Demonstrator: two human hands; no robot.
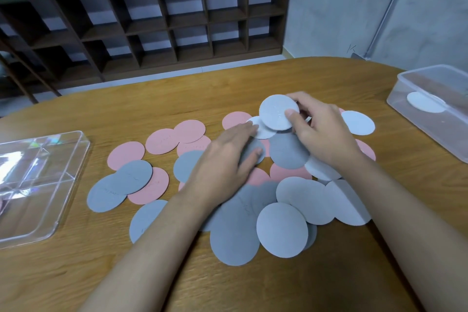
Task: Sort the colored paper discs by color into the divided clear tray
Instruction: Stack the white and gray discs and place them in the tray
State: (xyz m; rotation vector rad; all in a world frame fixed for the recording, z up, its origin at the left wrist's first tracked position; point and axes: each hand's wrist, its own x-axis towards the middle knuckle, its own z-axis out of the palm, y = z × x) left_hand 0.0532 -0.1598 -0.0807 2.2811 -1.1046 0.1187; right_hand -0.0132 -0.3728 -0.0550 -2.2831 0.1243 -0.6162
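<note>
While the left hand (222,159) is lying flat with its fingers straight across the scattered discs (235,235), the right hand (324,134) is pinching a white disc (277,113) between its thumb and curled fingers, holding it tilted up just above the heap; a left fingertip is touching the edge of a second white disc (263,132), which is lying partly beneath the lifted one, and the left thumb is resting on a grey disc (255,153); the discs are spreading over the middle of the wooden worktop (152,99), overlapping one another, with the pink discs (164,140) sitting mostly towards the far and left side, the darker grey ones lying nearer the person, and the paler discs (304,200) gathering at the near right beside the right forearm; another white disc (358,123) is lying flat on the wood between the right hand and a clear box (445,132) at the right edge, and one more white disc (425,102) is sitting inside that box; the divided clear tray (50,205) is resting at the left edge of the worktop, near the leftmost discs but not touching them, its partitions catching the light; a dark wooden shelf unit (177,25) is standing against the wall beyond
</note>
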